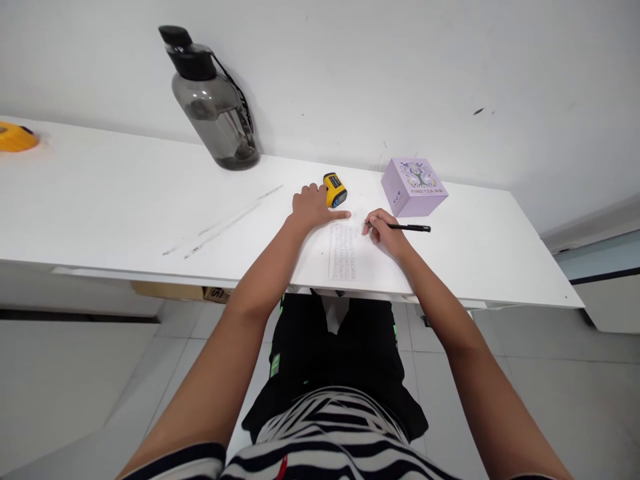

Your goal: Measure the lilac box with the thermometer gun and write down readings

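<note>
My right hand [383,230] pinches a black pen [413,228], which slants off to the right while its tip end is down by the writing. Under both hands are rows of small handwriting on a white sheet of paper [370,263]; its edges barely show against the white tabletop. My left hand [311,205] rests at the sheet's upper left, thumb stretched out to the right and knuckles bent a little. Against its index finger stands a small yellow-and-black device [336,189] with a little display; whether the finger presses on it, I cannot tell.
A grey see-through water bottle [215,110] with a black lid stands against the wall. To the right sits a lilac tea box [415,187]. A yellow object [16,137] is at the far left. The white table [125,200] bears dark scuffs; its front edge is near my body.
</note>
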Available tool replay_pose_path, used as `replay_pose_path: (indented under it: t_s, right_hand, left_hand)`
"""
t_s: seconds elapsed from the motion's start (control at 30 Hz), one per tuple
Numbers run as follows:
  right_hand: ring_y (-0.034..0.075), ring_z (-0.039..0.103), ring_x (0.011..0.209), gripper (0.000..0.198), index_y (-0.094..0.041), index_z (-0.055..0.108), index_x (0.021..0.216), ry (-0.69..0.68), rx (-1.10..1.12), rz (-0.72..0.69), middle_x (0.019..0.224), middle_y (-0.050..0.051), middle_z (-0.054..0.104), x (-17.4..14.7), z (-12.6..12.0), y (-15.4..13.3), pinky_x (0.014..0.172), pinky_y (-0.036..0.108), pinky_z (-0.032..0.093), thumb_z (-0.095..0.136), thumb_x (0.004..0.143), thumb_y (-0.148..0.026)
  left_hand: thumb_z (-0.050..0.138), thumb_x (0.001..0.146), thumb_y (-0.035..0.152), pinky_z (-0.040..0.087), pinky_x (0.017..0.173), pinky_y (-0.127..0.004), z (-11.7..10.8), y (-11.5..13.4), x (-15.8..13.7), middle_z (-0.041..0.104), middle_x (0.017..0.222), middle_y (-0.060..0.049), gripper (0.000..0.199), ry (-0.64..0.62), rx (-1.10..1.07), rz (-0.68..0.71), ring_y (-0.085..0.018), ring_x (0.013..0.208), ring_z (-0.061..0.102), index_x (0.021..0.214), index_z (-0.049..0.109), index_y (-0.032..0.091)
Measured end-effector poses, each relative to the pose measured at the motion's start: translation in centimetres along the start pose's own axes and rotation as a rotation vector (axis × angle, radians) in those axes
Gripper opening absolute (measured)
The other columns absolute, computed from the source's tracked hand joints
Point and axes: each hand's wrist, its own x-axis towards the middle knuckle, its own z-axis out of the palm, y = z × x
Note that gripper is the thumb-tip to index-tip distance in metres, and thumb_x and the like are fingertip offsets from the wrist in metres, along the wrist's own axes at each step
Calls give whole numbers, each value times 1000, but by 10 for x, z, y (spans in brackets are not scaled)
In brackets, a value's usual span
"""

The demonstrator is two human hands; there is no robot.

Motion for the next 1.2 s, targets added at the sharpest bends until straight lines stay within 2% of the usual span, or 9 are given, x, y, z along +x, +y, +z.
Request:
replay_pose_path:
  t_s: [0.17,0.43,0.67,0.8,0.97,1.2]
  right_hand:
    - [10,48,54,29,-19,61,75,25,-198,7,62,-2,60,0,2,0,54,23,37,49,92,-40]
    - [13,54,65,32,-21,62,73,111,-289,-12,62,-2,59,1,0,2,66,28,40,47,93,-42]
    - [16,56,65,40,-20,65,67,140,-345,-36,60,0,59,-7,7,-5,65,29,41,53,89,-51]
    - [15,56,67,36,-20,67,65,129,-372,-11,62,0,61,-4,9,-4,65,29,41,55,87,-46]
    - [14,52,60,34,-19,68,66,112,-386,38,56,-1,57,-4,10,-8,61,29,39,56,86,-43]
    - [15,55,64,33,-19,69,66,113,-407,31,60,0,61,-3,11,-6,62,29,40,56,85,-42]
  left_hand:
    - [53,63,88,39,97,-44,-1,1,-2,49,136,-17,104,-20,0,27,-38,124,43,141,40,21]
    - [54,64,87,37,98,-43,-1,5,-6,48,137,-15,103,-39,9,59,-38,126,41,144,37,24]
    - [58,68,81,37,98,-42,0,6,-4,48,138,-14,98,-31,18,43,-38,126,41,145,36,24]
    - [58,68,80,38,98,-42,0,6,-4,48,137,-14,97,-24,22,48,-36,125,42,144,38,23]
    - [57,70,79,37,99,-42,1,5,-4,48,137,-14,95,-24,14,52,-36,125,41,144,37,24]
    - [59,69,77,36,99,-43,2,4,-2,48,136,-13,94,-25,0,49,-37,125,42,144,37,24]
